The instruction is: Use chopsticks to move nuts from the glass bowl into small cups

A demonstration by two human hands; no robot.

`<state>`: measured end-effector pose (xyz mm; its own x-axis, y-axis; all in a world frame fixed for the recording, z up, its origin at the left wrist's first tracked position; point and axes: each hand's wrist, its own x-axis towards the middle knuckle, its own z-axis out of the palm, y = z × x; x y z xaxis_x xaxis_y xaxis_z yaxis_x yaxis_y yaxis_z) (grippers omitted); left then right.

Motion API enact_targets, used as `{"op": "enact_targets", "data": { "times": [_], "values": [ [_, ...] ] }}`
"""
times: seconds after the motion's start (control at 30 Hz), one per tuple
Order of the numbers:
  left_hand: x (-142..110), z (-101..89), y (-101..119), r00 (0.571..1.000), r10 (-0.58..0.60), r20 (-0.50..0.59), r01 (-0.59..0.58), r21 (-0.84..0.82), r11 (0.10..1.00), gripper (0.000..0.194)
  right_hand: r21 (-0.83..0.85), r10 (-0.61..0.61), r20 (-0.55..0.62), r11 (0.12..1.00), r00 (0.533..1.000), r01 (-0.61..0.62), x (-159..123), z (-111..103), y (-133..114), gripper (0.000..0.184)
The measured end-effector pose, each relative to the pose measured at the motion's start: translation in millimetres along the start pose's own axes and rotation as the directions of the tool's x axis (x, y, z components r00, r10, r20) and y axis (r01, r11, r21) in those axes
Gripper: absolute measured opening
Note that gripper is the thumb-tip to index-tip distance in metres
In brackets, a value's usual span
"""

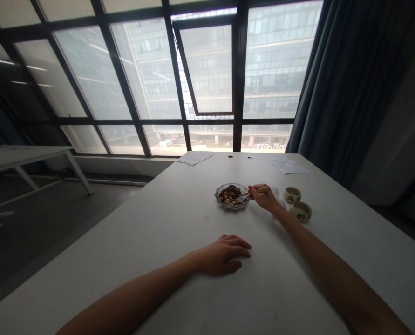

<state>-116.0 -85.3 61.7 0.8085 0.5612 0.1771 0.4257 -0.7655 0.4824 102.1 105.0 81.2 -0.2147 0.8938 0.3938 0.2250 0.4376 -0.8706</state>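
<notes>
Right grip [262, 197]: your fingers are clasped around chopsticks [264, 189], at the 3 o'clock edge of the glass bowl [231, 207]; you cannot tell whether they touch its rim.
Chopsticks: the long axis runs from just short of 3 o'clock, behind your fingers, to nearly 9 o'clock ahead, tips inside the bowl (too small to tell whether they pinch anything).
Nut-like pieces [230, 195]: dark and pale ones lie in the bowl, at 9 o'clock from your right grip, almost in line with the sticks.
Left grip [226, 253]: released and bare, palm down on the surface [151, 232], fingers pointing towards 3 o'clock; the bowl lies well apart at 12 o'clock, so your right is nearer.
Cups: a far cup [292, 196] stands at 3 o'clock from your right grip, a near cup [301, 213] closer to 4.
Papers: sheets lie at 10 [195, 158] and 2 o'clock [288, 166] from the bowl.
</notes>
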Motion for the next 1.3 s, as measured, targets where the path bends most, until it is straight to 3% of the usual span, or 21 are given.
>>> {"op": "enact_targets", "data": {
  "times": [0.27, 0.57, 0.7, 0.83, 1.0, 1.3],
  "values": [
    [1, -1.1, 2, 1.000, -0.005, 0.004, 0.005, 0.005, 1.000, 0.039, -0.145, -0.072, 0.064, 0.986, 0.995, 0.080, -5, -1, -4, 0.043],
    [0, -1.7, 1, 1.000, -0.004, 0.008, 0.004, -0.002, 1.000, 0.038, 0.037, 0.013, -0.073, 0.999, 0.997, -0.010, 2, 6, 7, 0.045],
    [0, -1.9, 1, 1.000, 0.001, 0.004, -0.001, -0.003, 1.000, 0.038, 0.032, 0.083, -0.110, 0.996, 0.990, -0.080, 6, -7, -7, 0.040],
    [1, -2.2, 2, 1.000, -0.003, 0.010, 0.003, -0.004, 1.000, 0.039, 0.065, 0.153, -0.155, 0.987, 0.976, -0.145, 5, -28, -38, 0.035],
    [0, -0.9, 0, 1.000, -0.005, 0.003, 0.005, -0.003, 1.000, 0.039, 0.030, 0.106, -0.052, 0.994, 0.993, -0.104, -5, -35, -65, 0.032],
    [0, -0.5, 0, 1.000, 0.007, 0.001, -0.007, 0.009, 1.000, 0.038, -0.061, -0.036, -0.045, 0.998, 0.998, 0.033, -1, -23, -40, 0.045]
  ]
}}
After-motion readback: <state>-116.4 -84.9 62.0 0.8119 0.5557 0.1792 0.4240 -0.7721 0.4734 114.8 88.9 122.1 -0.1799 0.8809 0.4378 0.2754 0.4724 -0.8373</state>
